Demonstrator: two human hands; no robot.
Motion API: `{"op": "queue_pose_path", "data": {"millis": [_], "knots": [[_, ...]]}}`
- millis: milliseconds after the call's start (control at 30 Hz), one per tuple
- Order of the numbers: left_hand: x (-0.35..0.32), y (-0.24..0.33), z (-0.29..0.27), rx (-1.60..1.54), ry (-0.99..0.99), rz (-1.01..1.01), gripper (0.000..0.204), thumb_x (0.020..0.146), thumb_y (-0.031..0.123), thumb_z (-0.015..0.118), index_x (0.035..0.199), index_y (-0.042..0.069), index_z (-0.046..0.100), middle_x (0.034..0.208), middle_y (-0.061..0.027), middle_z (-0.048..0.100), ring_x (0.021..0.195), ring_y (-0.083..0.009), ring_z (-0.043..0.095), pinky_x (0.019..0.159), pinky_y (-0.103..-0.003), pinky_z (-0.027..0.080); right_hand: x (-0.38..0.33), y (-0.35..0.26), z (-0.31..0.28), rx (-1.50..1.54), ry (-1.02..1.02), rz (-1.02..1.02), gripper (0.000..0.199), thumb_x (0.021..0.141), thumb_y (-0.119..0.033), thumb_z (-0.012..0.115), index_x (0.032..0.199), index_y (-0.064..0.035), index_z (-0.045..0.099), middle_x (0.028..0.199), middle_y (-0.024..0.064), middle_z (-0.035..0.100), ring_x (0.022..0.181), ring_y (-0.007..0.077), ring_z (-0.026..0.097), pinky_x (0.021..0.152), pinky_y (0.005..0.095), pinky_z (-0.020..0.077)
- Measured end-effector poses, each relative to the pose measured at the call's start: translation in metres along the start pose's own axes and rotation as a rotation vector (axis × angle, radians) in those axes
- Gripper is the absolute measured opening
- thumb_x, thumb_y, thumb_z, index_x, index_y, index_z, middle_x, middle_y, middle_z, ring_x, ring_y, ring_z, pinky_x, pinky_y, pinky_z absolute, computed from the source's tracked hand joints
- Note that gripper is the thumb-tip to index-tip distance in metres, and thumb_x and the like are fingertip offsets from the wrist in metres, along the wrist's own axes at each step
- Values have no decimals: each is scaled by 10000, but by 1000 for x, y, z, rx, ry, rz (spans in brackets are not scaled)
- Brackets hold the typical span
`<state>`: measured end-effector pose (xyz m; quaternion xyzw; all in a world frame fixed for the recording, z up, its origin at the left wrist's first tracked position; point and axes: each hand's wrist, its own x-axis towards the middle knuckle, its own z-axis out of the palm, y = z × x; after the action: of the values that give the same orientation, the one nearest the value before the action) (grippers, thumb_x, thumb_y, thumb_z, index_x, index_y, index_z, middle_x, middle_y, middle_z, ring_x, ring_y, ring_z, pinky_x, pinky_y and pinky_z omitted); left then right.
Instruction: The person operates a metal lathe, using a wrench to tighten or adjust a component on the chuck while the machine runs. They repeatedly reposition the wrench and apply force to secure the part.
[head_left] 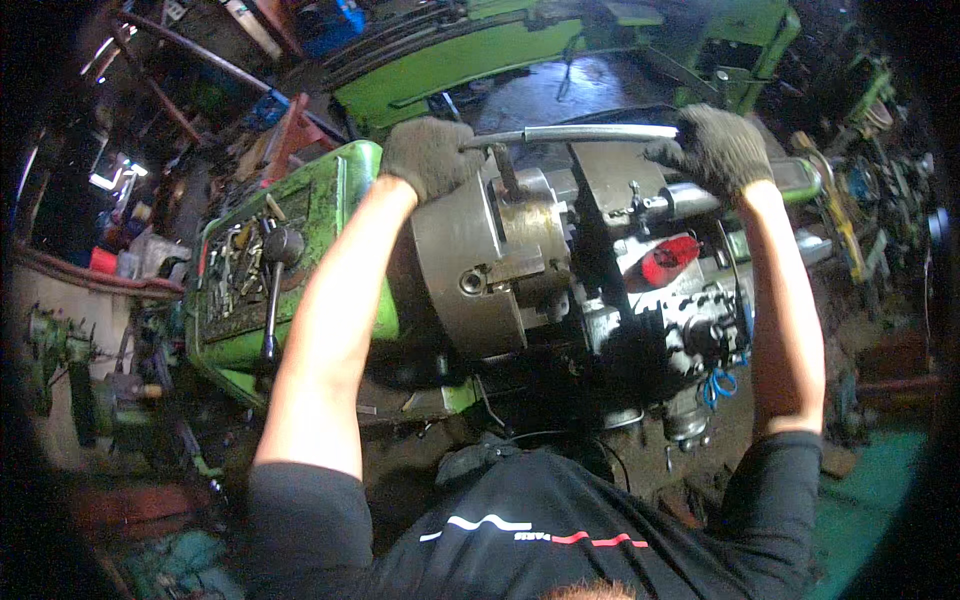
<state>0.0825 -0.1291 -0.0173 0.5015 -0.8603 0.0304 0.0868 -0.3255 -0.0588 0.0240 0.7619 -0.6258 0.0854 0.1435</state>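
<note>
Both my hands wear dark grey work gloves and reach out over a lathe. Between them stretches a long, slim, slightly bowed grey bar (600, 133) with a bright upper edge; its material is not clear. My left hand (428, 160) is closed at its left end, above the large steel chuck (465, 265). At the right end my right hand (722, 148) is closed round it, thumb underneath. Below the bar, a brass-coloured round workpiece (532, 225) sits between the chuck's jaws. The bar's ends are hidden in the gloves.
The lathe's green headstock (365, 290) carries a tray of small metal parts (235, 265) and a lever with a round hub (283, 245). A red oval piece (670, 260) lies on the carriage, near a blue hose (720, 385). Behind stands a green machine panel (430, 85).
</note>
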Motion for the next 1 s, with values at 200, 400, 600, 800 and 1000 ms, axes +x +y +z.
{"op": "queue_pose_path", "data": {"millis": [200,400,600,800,1000], "knots": [[72,-47,29,67,47,466,209,851,345,685,984,226,793,952,-127,799,918,-390,779,813,-533,607,-151,-166,-92,-1,-96,262,389,869,-243,827,1194,-116,652,1007,194,725,942,443,738,770,544,576],[71,-18,25,46,96,509,203,857,323,686,992,251,819,983,-113,812,924,-364,790,815,-521,618,-171,-170,-109,186,-175,377,379,894,-271,841,1186,-77,696,1055,209,752,974,452,739,828,520,577],[66,-23,32,29,58,441,211,875,358,671,994,253,811,1008,-99,814,965,-354,791,829,-513,621,-149,-145,-118,196,-347,465,459,1000,-478,729,1115,-35,745,1012,249,746,976,458,737,847,539,557],[83,-22,36,13,50,523,209,879,371,690,1030,289,808,1038,-84,818,992,-326,796,866,-495,622,-167,-193,-112,50,-273,521,298,1025,-350,699,1003,-55,724,997,237,758,964,477,735,834,564,572],[100,-12,31,88,60,635,215,905,408,695,1050,299,810,1027,-72,822,984,-346,793,868,-496,624,-184,-271,-119,3,-239,620,139,959,-180,677,1038,-66,687,971,236,760,978,479,745,840,555,589]]}}
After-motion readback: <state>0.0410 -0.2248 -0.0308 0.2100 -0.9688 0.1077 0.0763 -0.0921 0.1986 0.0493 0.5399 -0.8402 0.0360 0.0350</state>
